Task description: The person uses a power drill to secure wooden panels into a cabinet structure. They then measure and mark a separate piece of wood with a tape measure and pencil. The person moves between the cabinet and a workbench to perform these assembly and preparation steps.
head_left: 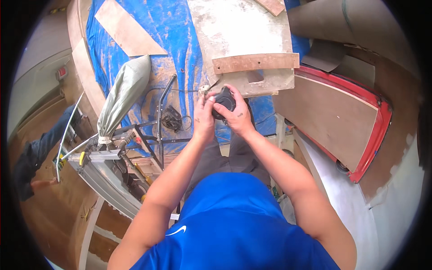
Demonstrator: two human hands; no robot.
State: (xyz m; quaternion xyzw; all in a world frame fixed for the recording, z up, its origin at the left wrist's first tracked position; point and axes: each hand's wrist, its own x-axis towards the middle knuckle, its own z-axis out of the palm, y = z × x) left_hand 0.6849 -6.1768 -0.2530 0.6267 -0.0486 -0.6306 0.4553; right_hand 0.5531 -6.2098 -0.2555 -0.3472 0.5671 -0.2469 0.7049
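At the far left, a person in dark clothes (38, 155) is partly cut off by the shadowed rim. Next comes a grey bag (128, 87), its tied neck joining a metal frame (104, 155). Beyond the bag a plywood piece (127, 28) lies on the blue sheet (183, 42), which is strewn with dust, and a dark corded device (171, 118) sits nearer, behind a bent black tube (161, 114). Then the left hand (204, 118), curled against the left side of the black object (224, 100), its thumb on the near left edge. The object is between the two hands, in front of the person's body; what kind it is cannot be told. The right hand (237, 114) grips it from the right, fingers wrapped over the far edge and thumb across the near face. Just beyond the hands is a pale bench (238, 33), with a wooden strip (255, 63) across its near part. At the right, a brown panel (330, 117) lies inside a red frame (383, 128).
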